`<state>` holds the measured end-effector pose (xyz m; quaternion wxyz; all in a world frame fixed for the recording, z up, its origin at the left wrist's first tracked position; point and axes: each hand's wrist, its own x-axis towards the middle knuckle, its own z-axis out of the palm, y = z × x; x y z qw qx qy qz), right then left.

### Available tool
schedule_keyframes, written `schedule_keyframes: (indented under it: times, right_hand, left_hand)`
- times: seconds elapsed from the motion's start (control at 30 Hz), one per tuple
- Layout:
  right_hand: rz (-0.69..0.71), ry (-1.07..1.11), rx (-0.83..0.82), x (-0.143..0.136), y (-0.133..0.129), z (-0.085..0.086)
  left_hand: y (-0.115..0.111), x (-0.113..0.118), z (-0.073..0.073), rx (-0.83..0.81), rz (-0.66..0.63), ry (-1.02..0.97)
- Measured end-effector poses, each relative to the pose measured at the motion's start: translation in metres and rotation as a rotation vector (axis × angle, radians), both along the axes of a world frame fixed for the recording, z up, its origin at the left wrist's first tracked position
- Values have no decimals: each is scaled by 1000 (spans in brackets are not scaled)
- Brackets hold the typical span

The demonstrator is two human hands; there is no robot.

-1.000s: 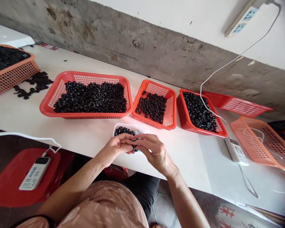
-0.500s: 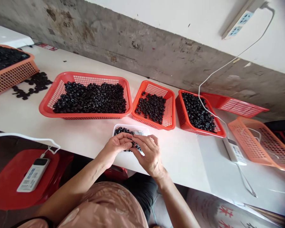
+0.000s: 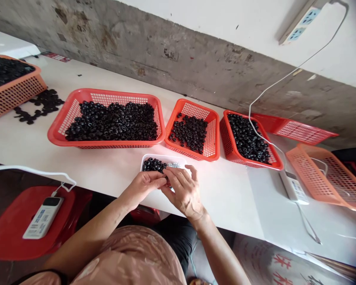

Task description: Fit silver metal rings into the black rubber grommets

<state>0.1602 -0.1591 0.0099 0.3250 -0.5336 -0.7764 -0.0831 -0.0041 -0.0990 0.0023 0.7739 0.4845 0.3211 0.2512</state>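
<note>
My left hand (image 3: 144, 187) is closed in a pinch, thumb against fingers, on a small black part (image 3: 166, 179) that is mostly hidden. Fingertips of my right hand (image 3: 182, 189) meet it from the other side and close on the same part. Both hands are above the near side of a white plastic tray (image 3: 142, 159). In the tray lie black ring-shaped pieces (image 3: 153, 164) on the left and a heap of tiny silvery metal pieces (image 3: 173, 164) on the right. My hands cover the tray's front portion.
Behind the tray stand a wide red basket (image 3: 59, 130), a smaller red basket (image 3: 212, 148) and another red basket (image 3: 228, 138), all holding black pieces. An orange basket (image 3: 17, 93) is far left, beside loose flat black pieces (image 3: 49, 102). A white cable (image 3: 267, 89) hangs at right.
My right fingers have shifted slightly left and down over the small part, covering more of it. Both hands stay together above the tray; the view has moved slightly.
</note>
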Motion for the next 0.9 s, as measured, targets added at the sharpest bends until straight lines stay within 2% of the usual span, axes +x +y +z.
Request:
schedule_keyframes:
  times: [0.1, 0.2, 0.5, 0.6, 0.73, 0.8, 0.9]
  right_hand:
    - [32, 36, 4, 2, 1, -1]
    - [65, 39, 17, 3, 1, -4]
    - [168, 42, -6, 7, -1, -11]
    - [209, 14, 34, 12, 0, -14]
    - [198, -49, 88, 15, 1, -14]
    - [174, -8, 59, 16, 2, -11]
    - [91, 81, 59, 25, 6, -4]
  left_hand:
    - [0, -4, -4, 31, -36, 18]
    - [-2, -4, -7, 42, -13, 15]
    - [-6, -1, -3, 80, -8, 27]
    - [-7, -1, -5, 90, -24, 27]
    - [-5, -1, -5, 136, -63, 45]
    - [-4, -2, -4, 174, -34, 67]
    - [0, -4, -3, 184, 112, 92]
